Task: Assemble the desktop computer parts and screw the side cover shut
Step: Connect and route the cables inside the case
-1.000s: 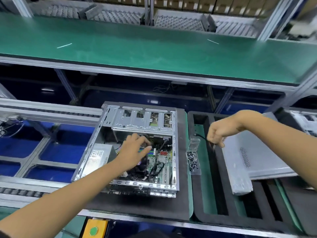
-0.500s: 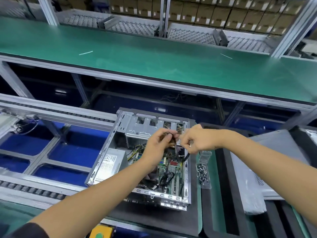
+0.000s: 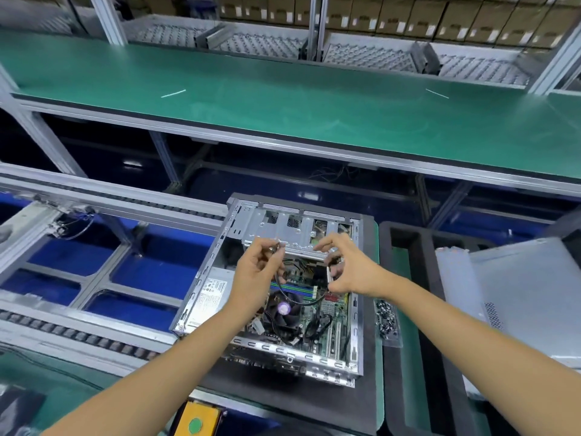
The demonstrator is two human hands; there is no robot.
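Observation:
The open desktop case (image 3: 356, 313) lies on its side on a black mat, with the motherboard (image 3: 333, 313), CPU fan (image 3: 284, 309) and power supply (image 3: 211, 292) showing inside. Both hands hover over the case's upper half. My left hand (image 3: 259, 272) pinches one end of a thin black cable (image 3: 301, 302). The cable sags in a loop across to my right hand (image 3: 349, 272), whose curled fingers hold the other end. The grey side cover (image 3: 528, 297) lies apart on a black foam tray at the right.
A clear plastic tray of screws (image 3: 388, 320) sits just right of the case. A roller conveyor (image 3: 63, 335) runs along the left. A green shelf (image 3: 283, 105) spans above and behind. A yellow box with a green button (image 3: 196, 420) is at the near edge.
My right hand brought the black cable from the foam tray over to the case. My left hand rose out of the case and took the cable; the hands have now drawn apart.

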